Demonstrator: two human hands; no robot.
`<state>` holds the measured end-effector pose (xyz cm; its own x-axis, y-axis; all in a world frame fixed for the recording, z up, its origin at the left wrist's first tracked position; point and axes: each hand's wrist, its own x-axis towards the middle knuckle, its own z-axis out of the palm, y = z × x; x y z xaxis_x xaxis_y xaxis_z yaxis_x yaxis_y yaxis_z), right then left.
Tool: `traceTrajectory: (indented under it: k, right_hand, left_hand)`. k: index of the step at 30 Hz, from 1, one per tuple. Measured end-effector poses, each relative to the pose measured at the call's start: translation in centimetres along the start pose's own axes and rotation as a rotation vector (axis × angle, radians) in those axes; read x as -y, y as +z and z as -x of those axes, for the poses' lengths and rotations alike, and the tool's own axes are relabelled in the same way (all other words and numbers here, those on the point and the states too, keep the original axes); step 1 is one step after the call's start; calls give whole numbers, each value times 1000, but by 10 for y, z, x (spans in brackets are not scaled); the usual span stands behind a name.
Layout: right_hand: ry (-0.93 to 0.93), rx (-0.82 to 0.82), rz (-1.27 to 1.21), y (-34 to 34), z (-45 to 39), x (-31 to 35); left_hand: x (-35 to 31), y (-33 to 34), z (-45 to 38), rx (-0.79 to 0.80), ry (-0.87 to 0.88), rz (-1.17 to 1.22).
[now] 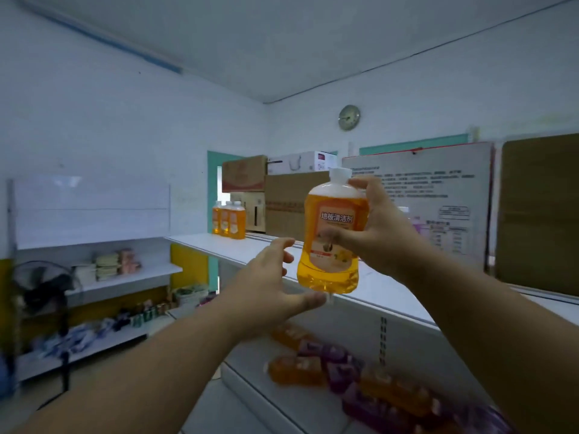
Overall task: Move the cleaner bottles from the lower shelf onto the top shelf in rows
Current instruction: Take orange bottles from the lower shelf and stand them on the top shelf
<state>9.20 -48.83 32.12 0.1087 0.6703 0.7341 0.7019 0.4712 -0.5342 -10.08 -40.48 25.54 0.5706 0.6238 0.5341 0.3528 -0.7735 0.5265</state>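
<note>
My right hand grips an orange cleaner bottle with a white cap, holding it upright in the air above the front edge of the white top shelf. My left hand is open just left of and below the bottle, fingers spread, thumb under its base, apart from it. Three orange bottles stand in a row at the far left end of the top shelf. On the lower shelf lie several orange bottles and purple bottles.
Cardboard boxes and a printed board stand at the back of the top shelf. A brown panel is at the right. Another shelf unit with goods and a black fan are to the left.
</note>
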Motion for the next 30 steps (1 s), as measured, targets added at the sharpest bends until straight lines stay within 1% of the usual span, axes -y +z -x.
traceTrajectory:
  k: [3,6,12,15,19,21,23,26,30]
  right_hand:
    - [-30,52,5,59,-43,-11]
    - [-54,68,9,109,-87,-33]
    - [-99,126,37,200,-207,-65]
    - [-74,145,26,240,-257,-81]
    - [-56,150,115,291,-300,-110]
    - [-20,126,138,314,-317,-127]
    - [24,72,167,337,-331,-144]
    - [106,-8,222,368,-352,-172]
    - [214,-109,314,395,-385,-202]
  left_hand:
    - [55,-27,-23,-49,-44,19]
    - [110,-46,-52,-96,-64,39]
    - [219,-90,-127,-117,-113,-62]
    - [265,-115,-167,-110,-128,-86]
    - [340,-124,-217,-62,-84,-127]
    - [379,-121,-243,-28,-61,-137]
    - [416,-118,-271,18,-19,-142]
    - [467,-112,-317,104,91,-115]
    - [518,-106,-376,246,210,-104]
